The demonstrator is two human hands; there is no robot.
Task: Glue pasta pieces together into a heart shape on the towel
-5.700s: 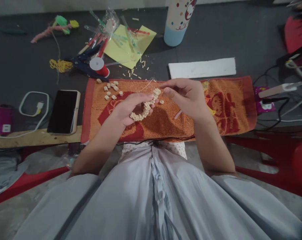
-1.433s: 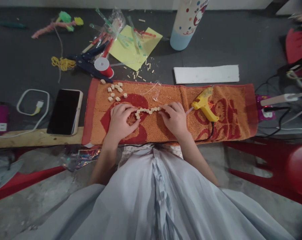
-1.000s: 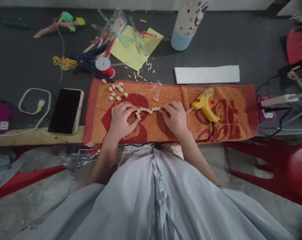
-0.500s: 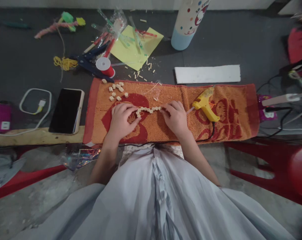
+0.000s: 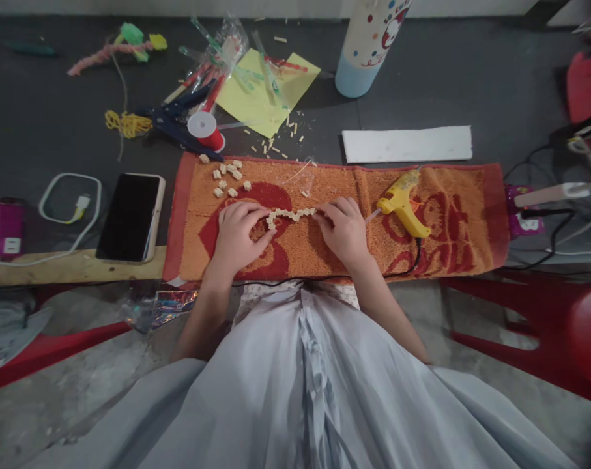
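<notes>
A wavy strip of small pale pieces [image 5: 291, 214] joined end to end stretches between my hands, over the orange and red towel [image 5: 324, 254]. My left hand [image 5: 240, 236] has its thumb and fingers closed around the strip's curled left end. At the right end, my right hand [image 5: 343, 228] pinches the tip. Several loose pale clusters [image 5: 232, 193] of the same look lie on the towel beyond my left hand. A yellow glue gun [image 5: 403, 205] rests to the right of my right hand, its nozzle pointing toward it.
Behind the towel lie a white foam strip [image 5: 407, 144], a red thread spool [image 5: 207, 130], dark blue pliers [image 5: 175, 124], yellow paper [image 5: 241, 98] and pale scraps. A bottle [image 5: 356, 75] stands at the back. At left are a phone [image 5: 129, 218] and a white cable [image 5: 97, 208]. A black cord runs along the front edge.
</notes>
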